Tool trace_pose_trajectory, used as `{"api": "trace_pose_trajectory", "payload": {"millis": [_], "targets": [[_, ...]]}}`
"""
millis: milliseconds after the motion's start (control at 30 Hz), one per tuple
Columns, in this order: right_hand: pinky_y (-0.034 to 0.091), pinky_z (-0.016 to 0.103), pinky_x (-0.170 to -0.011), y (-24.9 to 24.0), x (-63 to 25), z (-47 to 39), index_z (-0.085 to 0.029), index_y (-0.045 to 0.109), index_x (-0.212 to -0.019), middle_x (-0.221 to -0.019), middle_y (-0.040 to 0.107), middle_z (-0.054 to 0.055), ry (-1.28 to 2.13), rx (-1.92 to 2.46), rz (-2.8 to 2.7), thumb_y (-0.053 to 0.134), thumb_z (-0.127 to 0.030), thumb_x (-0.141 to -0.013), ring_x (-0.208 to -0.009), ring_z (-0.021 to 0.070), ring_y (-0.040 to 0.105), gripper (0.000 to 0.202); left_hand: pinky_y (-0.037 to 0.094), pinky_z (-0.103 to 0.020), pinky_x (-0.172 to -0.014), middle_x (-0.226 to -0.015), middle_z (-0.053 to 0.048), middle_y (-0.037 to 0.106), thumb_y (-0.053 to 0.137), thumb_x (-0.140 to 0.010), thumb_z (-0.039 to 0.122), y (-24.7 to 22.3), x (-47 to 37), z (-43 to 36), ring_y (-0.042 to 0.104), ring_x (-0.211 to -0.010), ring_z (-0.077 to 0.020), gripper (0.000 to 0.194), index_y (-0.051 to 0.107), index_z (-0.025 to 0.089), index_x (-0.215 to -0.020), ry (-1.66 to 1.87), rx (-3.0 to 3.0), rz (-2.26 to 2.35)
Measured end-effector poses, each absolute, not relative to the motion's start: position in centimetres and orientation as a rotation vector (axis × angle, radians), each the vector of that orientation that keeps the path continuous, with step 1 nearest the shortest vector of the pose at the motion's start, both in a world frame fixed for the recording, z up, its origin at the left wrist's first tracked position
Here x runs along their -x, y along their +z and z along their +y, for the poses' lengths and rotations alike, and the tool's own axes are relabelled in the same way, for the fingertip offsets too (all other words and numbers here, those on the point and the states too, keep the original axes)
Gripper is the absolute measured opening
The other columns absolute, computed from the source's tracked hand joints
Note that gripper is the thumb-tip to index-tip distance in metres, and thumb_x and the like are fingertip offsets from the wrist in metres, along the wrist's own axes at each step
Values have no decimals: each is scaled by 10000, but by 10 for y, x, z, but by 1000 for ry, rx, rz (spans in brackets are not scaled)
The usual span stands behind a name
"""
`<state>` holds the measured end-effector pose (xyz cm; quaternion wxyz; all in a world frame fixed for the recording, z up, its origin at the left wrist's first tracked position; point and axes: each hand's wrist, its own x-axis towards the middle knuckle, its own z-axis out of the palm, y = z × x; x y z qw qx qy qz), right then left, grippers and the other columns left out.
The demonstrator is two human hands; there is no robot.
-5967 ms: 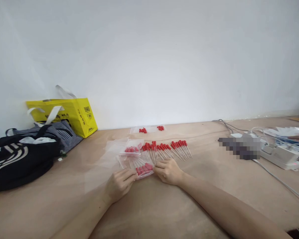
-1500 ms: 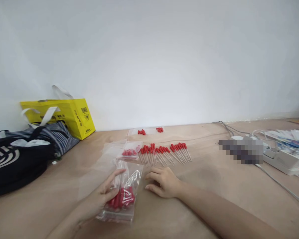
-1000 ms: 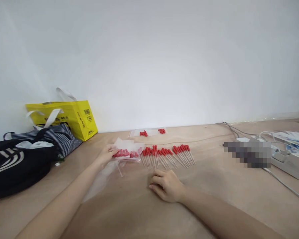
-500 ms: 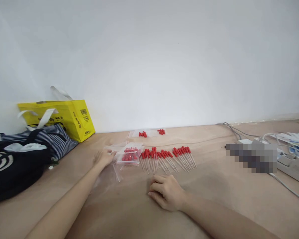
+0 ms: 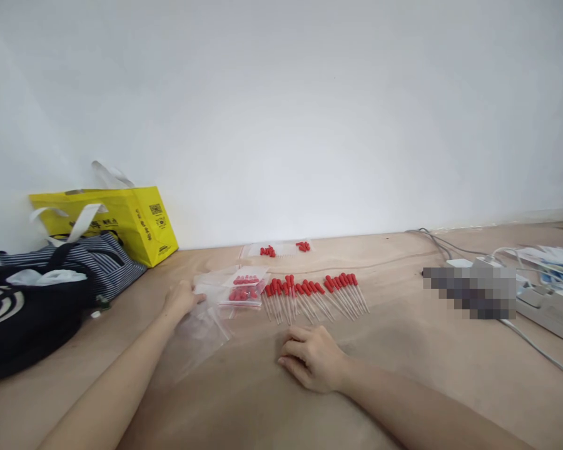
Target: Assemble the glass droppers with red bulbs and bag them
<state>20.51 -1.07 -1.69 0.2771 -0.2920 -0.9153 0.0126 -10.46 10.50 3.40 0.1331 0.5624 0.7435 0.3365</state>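
Note:
My left hand (image 5: 182,300) is closed on the edge of a clear plastic bag (image 5: 199,337), which lies on the table to its right. Beside it are stacked zip bags (image 5: 244,294) with red rubber bulbs inside. A row of clear droppers with red bulbs (image 5: 314,297) fans out to the right of the bags. Below the droppers my right hand (image 5: 312,359) rests on the table, fingers curled, with nothing visible in it. Near the wall, another clear bag (image 5: 286,250) has red bulbs at both ends.
A yellow bag (image 5: 145,225), a striped bag (image 5: 117,269) and a black bag (image 5: 42,325) stand at the left. At the right are a power strip (image 5: 553,312), cables (image 5: 434,236), a pixelated dark object (image 5: 473,294) and white and blue packets (image 5: 556,265).
My left hand has moved left and slightly down, away from the stacked bags. The clear bag has shifted and spread toward the front. My right hand is nearly still.

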Motion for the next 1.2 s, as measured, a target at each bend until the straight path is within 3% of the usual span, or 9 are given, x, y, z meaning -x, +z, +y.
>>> {"api": "trace_pose_trajectory", "payload": {"millis": [100, 333, 467, 533, 667, 800, 1000, 1100, 1200], "targets": [[345, 220, -558, -18, -205, -10, -200, 575, -778, -782, 563, 16, 23, 775, -2461, 430, -280, -809, -676, 116, 524, 169, 409, -365, -683, -542, -80, 606, 653, -487, 177, 39, 108, 95, 556, -879, -378, 171, 502, 195, -408, 953, -1656, 2261], [344, 218, -551, -17, -206, -11, -195, 579, -783, -793, 570, 16, -13, 772, -2463, 426, -267, -808, -677, 114, 525, 171, 417, -297, -610, -599, -50, 637, 618, -608, 237, 59, 102, 65, 592, -735, -294, 75, 622, 166, -584, 1185, -1519, 2369], [357, 215, -564, -18, -205, -12, -194, 583, -777, -796, 573, 23, 23, 775, -2456, 428, -265, -808, -693, 116, 529, 173, 385, -305, -782, -929, -53, 614, 492, -757, 270, 84, 94, 42, 505, -972, -260, 267, 556, 134, -977, 1573, -1363, 2407], [369, 216, -570, -18, -205, -12, -195, 576, -788, -806, 571, 24, 131, 810, -2384, 438, -261, -804, -694, 115, 529, 154, 402, -261, -766, -1020, -66, 583, 431, -802, 253, 89, 82, 31, 508, -965, -206, 308, 489, 117, -1072, 1688, -1310, 2304], [412, 215, -530, -19, -203, -11, -188, 497, -992, -868, 552, 38, 681, 912, -1952, 526, -363, -756, -603, 91, 504, 296, 454, -204, -582, -775, -22, 649, 562, -715, 313, 67, 38, 8, 584, -671, -142, 211, 595, 141, -832, 1541, -1387, 1918], [429, 216, -452, -24, -205, -4, -199, 365, -1138, -964, 519, 71, 1170, 857, -1544, 568, -515, -666, -646, 117, 539, 603, 445, -206, -515, -624, -2, 616, 723, -494, 426, 27, -11, -11, 560, -554, -127, 349, 580, 153, -659, 1363, -1281, 1454], [374, 205, -407, -29, -212, 9, -165, 535, -809, -535, 504, -45, 1176, 1077, -1398, 664, -440, -569, -440, 86, 469, 387, 426, -188, -514, -535, 35, 577, 794, -385, 358, 3, -37, -11, 531, -517, -100, 389, 576, 155, -635, 1234, -1091, 1205], [368, 202, -406, -20, -221, 17, -164, 558, -716, -525, 535, -34, 1156, 1022, -1430, 638, -428, -579, -430, 82, 463, 308, 447, -202, -525, -612, 11, 612, 771, -455, 384, 3, -31, -7, 558, -550, -114, 374, 602, 150, -694, 1213, -1026, 1143], [402, 217, -451, -10, -242, 32, -157, 590, -769, -609, 592, 2, 864, 1144, -1339, 576, -432, -619, -480, 98, 501, 314, 465, -183, -542, -623, 27, 604, 746, -546, 294, 10, -23, -7, 571, -555, -97, 250, 591, 159, -689, 1189, -956, 1100]]}}
